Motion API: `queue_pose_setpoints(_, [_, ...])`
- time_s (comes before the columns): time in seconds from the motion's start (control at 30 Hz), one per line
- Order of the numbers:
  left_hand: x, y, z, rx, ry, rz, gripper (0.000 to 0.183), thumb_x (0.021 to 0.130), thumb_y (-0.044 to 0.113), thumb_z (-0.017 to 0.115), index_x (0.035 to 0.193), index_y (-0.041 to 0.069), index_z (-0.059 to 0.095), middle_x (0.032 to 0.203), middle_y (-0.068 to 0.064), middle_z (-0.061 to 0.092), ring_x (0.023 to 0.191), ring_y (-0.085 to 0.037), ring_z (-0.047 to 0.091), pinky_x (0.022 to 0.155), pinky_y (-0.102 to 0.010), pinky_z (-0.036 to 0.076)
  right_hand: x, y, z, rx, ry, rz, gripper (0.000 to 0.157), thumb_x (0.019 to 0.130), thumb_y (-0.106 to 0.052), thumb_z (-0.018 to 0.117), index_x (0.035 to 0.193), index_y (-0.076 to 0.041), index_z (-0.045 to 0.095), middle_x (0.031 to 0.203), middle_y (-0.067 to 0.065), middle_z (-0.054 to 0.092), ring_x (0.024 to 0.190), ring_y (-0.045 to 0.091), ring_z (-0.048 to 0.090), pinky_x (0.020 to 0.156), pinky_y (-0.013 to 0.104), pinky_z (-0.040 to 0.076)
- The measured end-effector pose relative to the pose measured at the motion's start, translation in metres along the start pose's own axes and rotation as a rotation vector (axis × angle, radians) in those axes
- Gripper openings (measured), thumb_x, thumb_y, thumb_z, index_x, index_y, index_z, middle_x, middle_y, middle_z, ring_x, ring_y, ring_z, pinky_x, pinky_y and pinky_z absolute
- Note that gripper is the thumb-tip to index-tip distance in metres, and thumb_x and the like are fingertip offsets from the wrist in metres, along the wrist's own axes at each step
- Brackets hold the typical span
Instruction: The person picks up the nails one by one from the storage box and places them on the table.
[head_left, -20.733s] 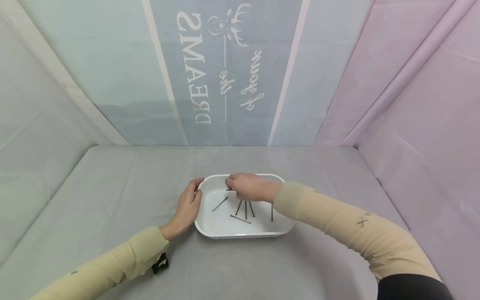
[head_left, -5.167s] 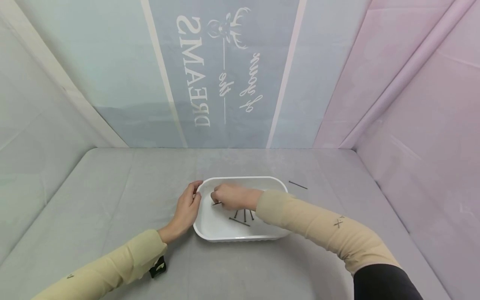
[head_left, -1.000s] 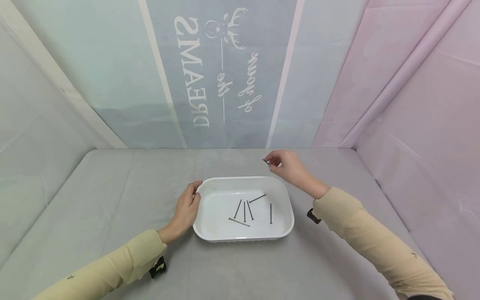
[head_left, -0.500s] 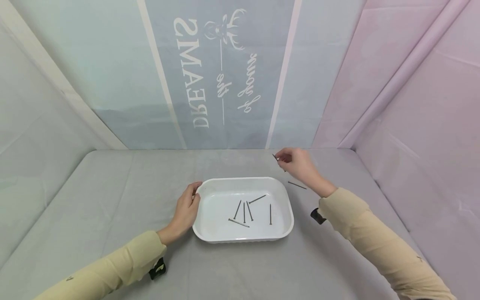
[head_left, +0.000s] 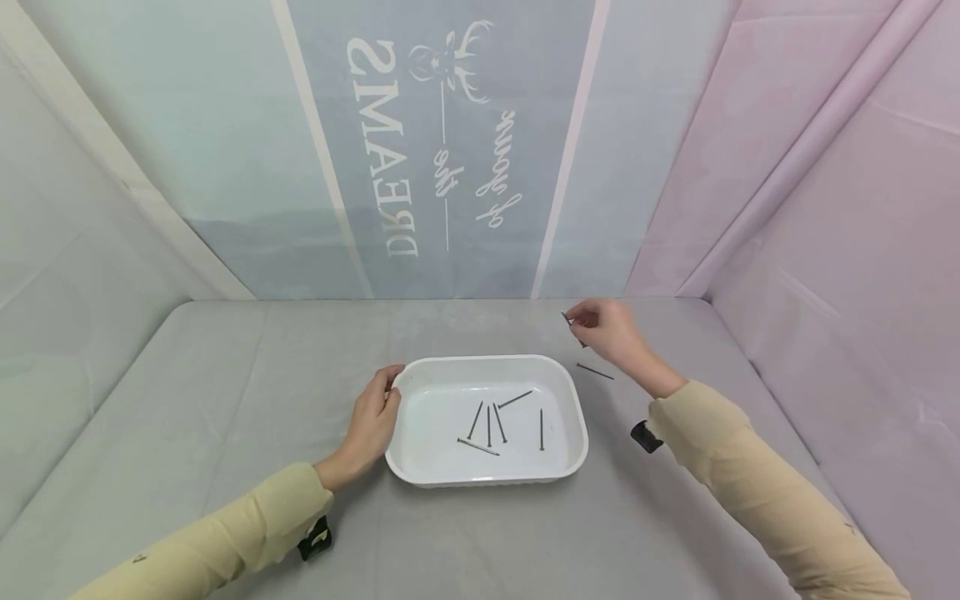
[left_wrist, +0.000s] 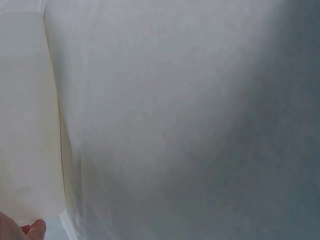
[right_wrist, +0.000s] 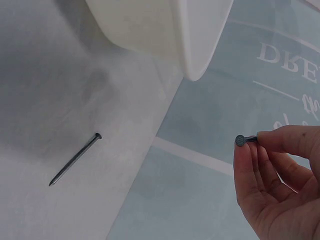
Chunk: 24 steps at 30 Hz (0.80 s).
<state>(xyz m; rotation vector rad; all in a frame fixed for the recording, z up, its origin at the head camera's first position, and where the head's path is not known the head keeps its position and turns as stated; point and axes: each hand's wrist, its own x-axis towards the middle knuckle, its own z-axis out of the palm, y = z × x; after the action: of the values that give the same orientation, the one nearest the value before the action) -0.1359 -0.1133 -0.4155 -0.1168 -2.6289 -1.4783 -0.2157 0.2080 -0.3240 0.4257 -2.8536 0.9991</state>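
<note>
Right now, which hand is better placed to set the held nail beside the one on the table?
Probably the right: the right hand pinches the held nail above the table, near the loose nail. The left hand is farther away, holding the opposite end of the white tray.
</note>
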Motion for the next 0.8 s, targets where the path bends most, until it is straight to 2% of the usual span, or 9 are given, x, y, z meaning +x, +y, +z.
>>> queue_pose_setpoints(0.5, [0.001, 0.0, -0.001, -0.008, -0.004, -0.001, 0.036, 0.094, 0.003, 0.034, 0.129, -0.002, 0.041, 0.119, -0.019, 0.052, 0.107, -0.029, 0.051, 0.088, -0.043, 0.043, -0.006, 0.023, -0.01, 0.005, -0.013, 0.081, 0.022, 0.081, 0.001, 0.053, 0.098, 0.009, 0.063, 0.088, 0.023, 0.065, 0.072, 0.028, 0.064, 0.054, 0.026, 0.047])
queue_pose_setpoints(0.8, [0.002, -0.001, 0.0, -0.006, 0.001, -0.011, 0.036, 0.094, 0.003, 0.035, 0.129, -0.001, 0.041, 0.12, -0.018, 0.052, 0.108, -0.028, 0.051, 0.088, -0.043, 0.042, -0.011, 0.033, -0.013, 0.009, -0.006, 0.129, 0.023, 0.083, -0.001, 0.053, 0.101, 0.01, 0.062, 0.091, 0.025, 0.064, 0.07, 0.027, 0.063, 0.054, 0.026, 0.047])
